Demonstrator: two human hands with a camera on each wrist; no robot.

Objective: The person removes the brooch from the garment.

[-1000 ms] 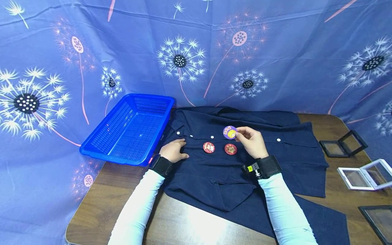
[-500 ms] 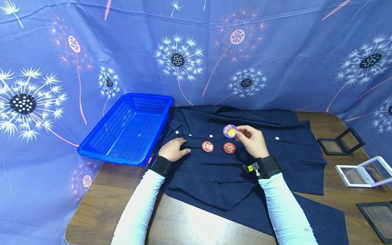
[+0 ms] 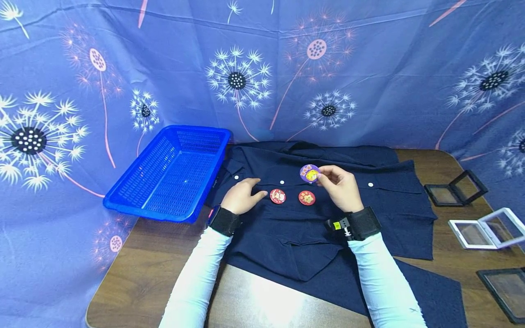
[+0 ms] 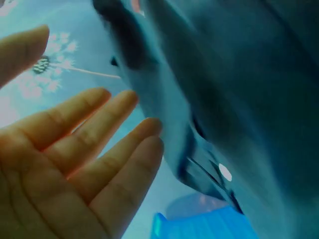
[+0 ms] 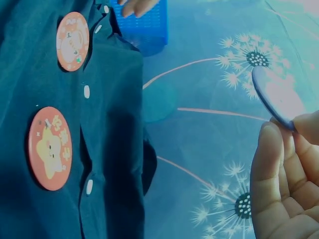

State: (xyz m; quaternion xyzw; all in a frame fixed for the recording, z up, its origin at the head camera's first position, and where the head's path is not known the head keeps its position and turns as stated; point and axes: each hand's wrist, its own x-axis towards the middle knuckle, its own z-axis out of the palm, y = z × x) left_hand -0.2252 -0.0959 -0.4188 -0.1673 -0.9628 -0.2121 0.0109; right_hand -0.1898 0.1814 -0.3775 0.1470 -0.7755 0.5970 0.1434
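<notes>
Between thumb and fingers, my right hand [image 3: 339,187] pinches a round purple badge [image 3: 309,173] with a yellow cartoon figure, held above a dark navy shirt [image 3: 283,232]. In the right wrist view the badge [image 5: 276,97] is tilted, nearly edge-on. My left hand [image 3: 241,196] is over the shirt's left part, its fingers extended and holding nothing; the left wrist view shows the palm [image 4: 65,164] and spread fingers. Two red round badges lie on the shirt: one with a pale figure [image 3: 277,196] just right of the left thumb, one with a yellow star [image 3: 306,197] below the purple badge.
A blue plastic basket [image 3: 164,210] stands at the left on the wooden table [image 3: 164,264]. Along the right side are an open black case [image 3: 447,195], an open white case [image 3: 476,234] and another black case [image 3: 488,289]. A dandelion-patterned curtain [image 3: 279,27] hangs behind.
My left hand has moved right, closer to the pale-figure red badge. My right hand keeps its pinch on the purple badge, which has risen slightly.
</notes>
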